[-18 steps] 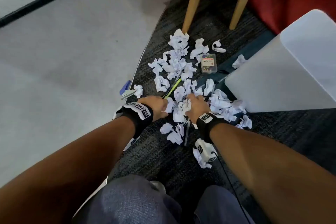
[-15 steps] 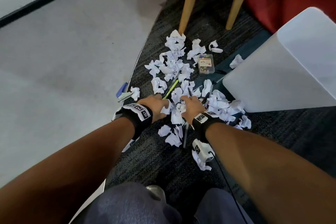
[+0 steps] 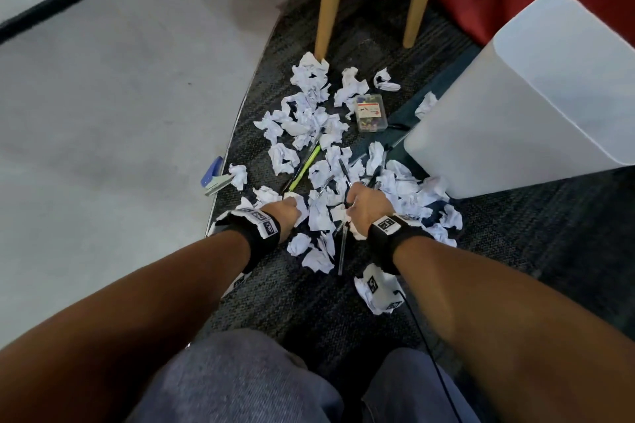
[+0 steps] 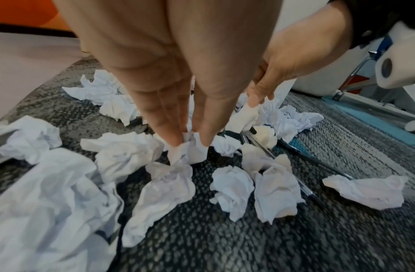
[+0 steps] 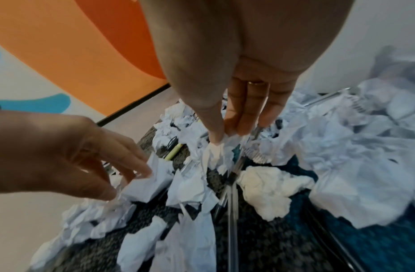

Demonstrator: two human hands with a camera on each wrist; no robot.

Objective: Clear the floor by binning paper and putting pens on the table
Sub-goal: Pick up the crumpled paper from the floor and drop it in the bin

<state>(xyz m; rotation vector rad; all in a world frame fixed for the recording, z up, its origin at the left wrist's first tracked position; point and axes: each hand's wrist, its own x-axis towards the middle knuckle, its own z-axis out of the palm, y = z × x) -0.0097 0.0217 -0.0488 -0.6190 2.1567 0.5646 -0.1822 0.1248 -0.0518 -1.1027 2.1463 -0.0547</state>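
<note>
Several crumpled paper balls [image 3: 309,120] and pens lie on the dark carpet in front of me. My left hand [image 4: 192,139] pinches one crumpled paper [image 4: 185,152] between thumb and fingertips at the near left of the pile. My right hand [image 5: 225,136] pinches another crumpled paper [image 5: 216,154] close beside it. In the head view the left hand [image 3: 288,209] and right hand [image 3: 359,201] are a short gap apart. A yellow-green pen [image 3: 305,165] lies just beyond them. A clear pen [image 3: 342,251] lies between my wrists. The white bin [image 3: 515,96] stands to the right.
A clear box of coloured pins [image 3: 371,112] sits at the far side of the pile. A blue stapler [image 3: 214,177] lies at the carpet's left edge. Wooden chair legs [image 3: 330,0] stand beyond the papers. Grey floor [image 3: 120,96] spreads to the left.
Both hands have stayed in the near part of the pile, and their fingers have closed on paper balls. The view has tilted slightly.
</note>
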